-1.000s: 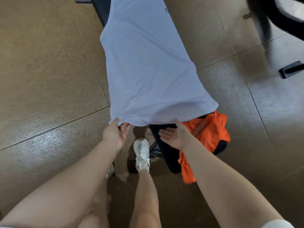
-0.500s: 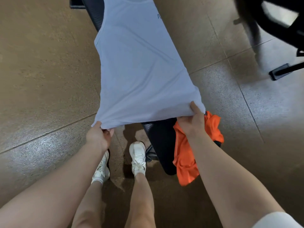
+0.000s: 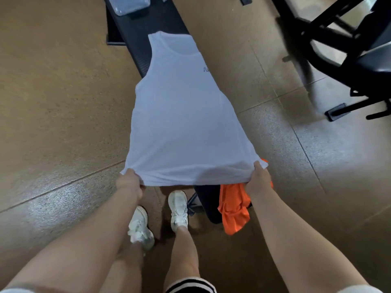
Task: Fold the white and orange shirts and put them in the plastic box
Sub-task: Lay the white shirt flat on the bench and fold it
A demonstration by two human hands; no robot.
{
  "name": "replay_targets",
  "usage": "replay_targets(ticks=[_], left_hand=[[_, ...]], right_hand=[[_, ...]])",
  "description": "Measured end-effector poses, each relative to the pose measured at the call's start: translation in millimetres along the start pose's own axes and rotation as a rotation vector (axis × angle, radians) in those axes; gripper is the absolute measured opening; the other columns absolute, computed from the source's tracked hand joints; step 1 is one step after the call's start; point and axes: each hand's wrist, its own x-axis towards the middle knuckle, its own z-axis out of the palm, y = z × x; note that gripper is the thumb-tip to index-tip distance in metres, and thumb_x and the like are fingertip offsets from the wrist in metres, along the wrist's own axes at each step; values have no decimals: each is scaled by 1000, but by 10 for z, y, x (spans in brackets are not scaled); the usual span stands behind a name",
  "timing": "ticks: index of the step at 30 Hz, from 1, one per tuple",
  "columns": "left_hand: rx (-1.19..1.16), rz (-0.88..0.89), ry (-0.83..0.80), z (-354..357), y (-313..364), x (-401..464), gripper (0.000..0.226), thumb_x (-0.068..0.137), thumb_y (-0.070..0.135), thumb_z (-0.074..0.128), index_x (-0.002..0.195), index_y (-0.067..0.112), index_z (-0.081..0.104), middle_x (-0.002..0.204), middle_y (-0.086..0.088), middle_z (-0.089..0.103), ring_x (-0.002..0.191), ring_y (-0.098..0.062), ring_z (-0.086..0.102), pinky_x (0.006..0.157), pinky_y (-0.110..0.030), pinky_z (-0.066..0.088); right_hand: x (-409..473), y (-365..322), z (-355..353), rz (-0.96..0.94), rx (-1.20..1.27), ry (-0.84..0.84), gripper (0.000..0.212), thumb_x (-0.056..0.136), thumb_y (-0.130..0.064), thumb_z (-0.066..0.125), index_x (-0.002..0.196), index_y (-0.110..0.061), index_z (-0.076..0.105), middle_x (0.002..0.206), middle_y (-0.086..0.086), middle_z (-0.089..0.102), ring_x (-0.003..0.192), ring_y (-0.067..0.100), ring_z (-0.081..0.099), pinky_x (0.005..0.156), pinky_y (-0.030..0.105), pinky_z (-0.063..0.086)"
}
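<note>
Two hands (image 3: pixel 193 181) on logo-marked white shirt (image 3: pixel 184 127)

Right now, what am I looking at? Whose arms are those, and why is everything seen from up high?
There is no machine here, only a person. The camera sits on the person's head and looks forward and down, so you see their own arms, legs and shoes from above. The left hand and the right hand each pinch a bottom corner of a white shirt. The shirt is spread along a long black bench. An orange shirt hangs crumpled off the near end of the bench, beside the right hand. At the far end sits a clear plastic box; only part of it shows. The shirts are not folded yet.
</note>
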Motion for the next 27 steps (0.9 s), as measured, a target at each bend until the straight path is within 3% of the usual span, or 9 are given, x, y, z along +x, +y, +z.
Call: replay_targets(ticks=[1,5,8,12,15,18,20,23,27], left_hand=[[37,8,-3,-54,47,-68,32,93,9,41,123,11,52,72,-3,51,57,-15,47,48,-24,46],[24,7,-95,-199,224,-235,32,96,7,41,127,8,49,71,-3,53,50,-14,48,31,-13,40],[23,48,-165,-189,459,-261,16,97,7,41,86,7,52,49,0,54,29,-9,45,29,-11,34],[-103,12,-213,-16,807,-191,15,96,9,44,84,10,53,73,-1,62,37,-6,58,34,-12,43],[-229,-41,-268,255,1042,-276,22,99,8,38,106,12,58,105,-2,67,96,-8,67,63,-5,46],[-306,-67,-236,664,1313,-320,27,99,10,35,112,11,59,141,-1,47,129,-9,45,87,-8,39],[-304,-2,-223,975,1486,-261,25,98,10,35,105,10,60,121,-4,60,106,-10,62,70,-7,46],[-384,45,-207,1411,1760,-193,26,95,11,37,70,11,46,52,3,62,45,-6,58,45,-12,49],[-457,52,-270,1911,2077,-152,28,96,13,32,75,6,50,38,1,60,37,-9,61,74,-21,55]], right_hand=[[-55,10,-37,-28,-7,23,8,93,-13,49,101,-15,52,62,0,50,47,7,51,42,10,39],[-348,29,-33,-80,10,104,31,92,-13,51,123,-12,56,111,10,62,93,26,60,86,32,53],[-391,6,93,-127,-53,110,29,90,-11,48,117,-9,57,89,4,61,67,17,55,53,22,49],[-349,-126,439,-130,-35,103,14,90,-11,46,95,-6,58,66,4,54,49,13,47,42,16,38],[-252,-355,744,-112,38,120,17,89,-6,43,76,-7,54,36,0,50,26,5,42,34,10,34],[-47,-713,1063,-119,43,114,18,89,-8,44,97,0,57,32,-5,51,27,6,46,35,11,37],[57,-985,1270,-138,-14,106,31,92,-11,44,117,3,55,70,9,70,55,21,62,47,18,44],[208,-1341,1533,-167,-85,129,37,93,-15,44,123,6,51,124,28,57,93,40,62,56,22,46],[382,-1693,1863,-108,-51,107,36,91,-18,49,121,0,54,94,12,57,69,15,54,50,16,39]])
